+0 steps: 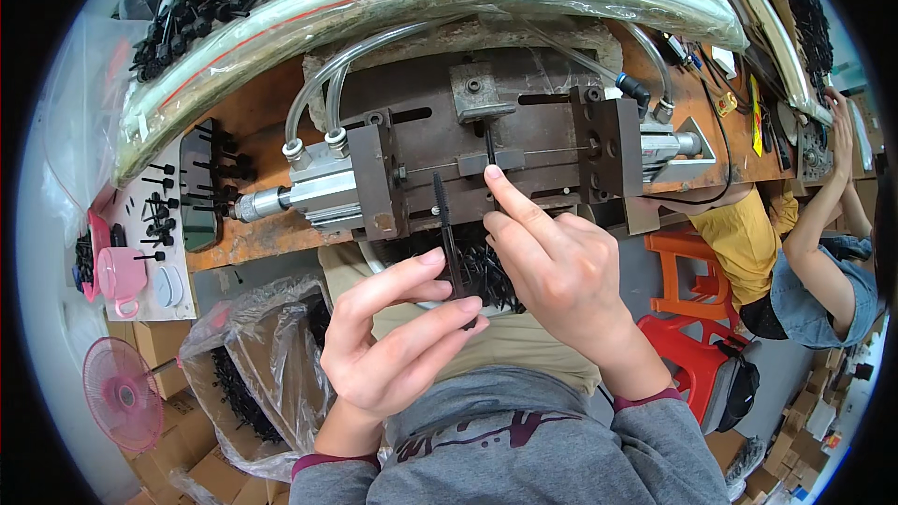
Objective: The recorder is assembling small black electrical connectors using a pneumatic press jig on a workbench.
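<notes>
My left hand [398, 327] pinches a thin black brush with a bristled tip, like a mascara wand [447, 236], and holds it upright. Its bristles point toward a dark metal clamping machine [552, 112]. My right hand [561, 257] reaches over the machine's middle with its index finger stretched out and the other fingers curled. That fingertip touches a slim black rod [489, 142] set in front of the central metal block [472, 93]. A small grey block [474, 165] and a thin wire run across beside it. The underside of my right hand is hidden.
Air cylinders [327, 192] with clear hoses flank the machine. Small black parts [159, 224], a phone [199, 189] and a pink cup [122, 273] lie at left. Below are a plastic-lined box [257, 337] and a pink fan [124, 396]. A co-worker [809, 271] sits at right near red stools [687, 355].
</notes>
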`<action>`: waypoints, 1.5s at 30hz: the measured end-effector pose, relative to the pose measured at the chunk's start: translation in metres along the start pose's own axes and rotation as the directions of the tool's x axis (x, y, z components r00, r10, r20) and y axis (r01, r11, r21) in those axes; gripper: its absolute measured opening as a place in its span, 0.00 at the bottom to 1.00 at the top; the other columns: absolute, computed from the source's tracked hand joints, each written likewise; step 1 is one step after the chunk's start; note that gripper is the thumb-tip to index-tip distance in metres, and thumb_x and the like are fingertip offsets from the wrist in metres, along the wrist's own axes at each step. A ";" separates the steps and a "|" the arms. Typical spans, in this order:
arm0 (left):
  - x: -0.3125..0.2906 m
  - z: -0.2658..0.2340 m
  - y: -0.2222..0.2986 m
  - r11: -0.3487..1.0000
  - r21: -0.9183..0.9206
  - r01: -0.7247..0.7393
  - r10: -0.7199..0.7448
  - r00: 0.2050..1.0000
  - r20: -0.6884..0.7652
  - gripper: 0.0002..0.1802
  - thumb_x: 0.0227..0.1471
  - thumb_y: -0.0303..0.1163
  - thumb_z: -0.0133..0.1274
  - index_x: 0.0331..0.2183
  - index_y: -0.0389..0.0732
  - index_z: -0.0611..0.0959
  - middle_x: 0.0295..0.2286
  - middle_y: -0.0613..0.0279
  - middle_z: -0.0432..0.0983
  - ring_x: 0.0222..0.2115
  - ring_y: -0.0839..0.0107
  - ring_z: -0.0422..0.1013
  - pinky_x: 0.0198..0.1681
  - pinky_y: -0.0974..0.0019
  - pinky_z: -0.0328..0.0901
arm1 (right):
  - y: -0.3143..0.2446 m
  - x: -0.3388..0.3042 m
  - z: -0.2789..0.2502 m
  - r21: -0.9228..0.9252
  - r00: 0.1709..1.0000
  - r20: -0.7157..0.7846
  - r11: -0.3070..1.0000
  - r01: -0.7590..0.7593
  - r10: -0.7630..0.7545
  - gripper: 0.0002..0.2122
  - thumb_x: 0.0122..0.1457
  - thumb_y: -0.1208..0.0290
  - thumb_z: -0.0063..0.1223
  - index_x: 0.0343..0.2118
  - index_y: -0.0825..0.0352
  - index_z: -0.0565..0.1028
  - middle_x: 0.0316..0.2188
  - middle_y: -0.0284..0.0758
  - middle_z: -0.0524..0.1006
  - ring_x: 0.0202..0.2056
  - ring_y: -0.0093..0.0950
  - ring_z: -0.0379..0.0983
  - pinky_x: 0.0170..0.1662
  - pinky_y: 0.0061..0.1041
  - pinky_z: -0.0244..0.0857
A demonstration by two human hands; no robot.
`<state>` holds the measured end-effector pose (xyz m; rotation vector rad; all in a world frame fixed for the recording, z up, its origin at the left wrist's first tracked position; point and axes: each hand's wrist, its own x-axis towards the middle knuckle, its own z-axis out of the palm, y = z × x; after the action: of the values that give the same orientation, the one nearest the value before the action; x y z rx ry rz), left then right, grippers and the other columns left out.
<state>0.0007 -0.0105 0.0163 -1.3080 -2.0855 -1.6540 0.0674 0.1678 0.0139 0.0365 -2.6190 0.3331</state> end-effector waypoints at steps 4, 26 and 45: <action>-0.001 -0.005 0.001 0.998 0.056 -0.029 0.026 0.999 0.043 0.20 0.31 0.22 0.70 0.33 0.38 0.87 0.44 0.49 0.76 0.32 0.65 0.77 0.34 0.68 0.73 | 0.005 -0.009 -0.003 0.085 0.998 0.008 0.995 0.054 -0.055 0.06 0.46 0.75 0.56 0.28 0.68 0.74 0.47 0.42 0.77 0.23 0.22 0.71 0.27 0.21 0.62; 0.000 0.002 0.003 0.965 -0.261 -0.013 0.085 0.961 0.265 0.17 0.32 0.25 0.69 0.31 0.34 0.86 0.39 0.49 0.81 0.30 0.63 0.79 0.32 0.68 0.74 | 0.002 -0.001 -0.024 0.930 0.818 0.353 -0.077 -0.358 0.454 0.10 0.66 0.72 0.46 0.36 0.75 0.76 0.24 0.39 0.79 0.16 0.17 0.70 0.20 0.13 0.63; 0.000 0.008 0.004 0.978 -0.186 -0.092 0.139 0.956 0.258 0.19 0.31 0.26 0.70 0.31 0.33 0.85 0.39 0.47 0.80 0.30 0.64 0.79 0.31 0.69 0.74 | 0.000 -0.009 -0.015 0.931 0.810 0.364 -0.161 -0.327 0.459 0.13 0.67 0.68 0.43 0.32 0.75 0.70 0.27 0.41 0.75 0.23 0.28 0.77 0.13 0.19 0.71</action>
<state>0.0063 -0.0031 0.0163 -1.7663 -1.9914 -1.7212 0.0826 0.1706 0.0219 -0.3323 -1.5081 2.3618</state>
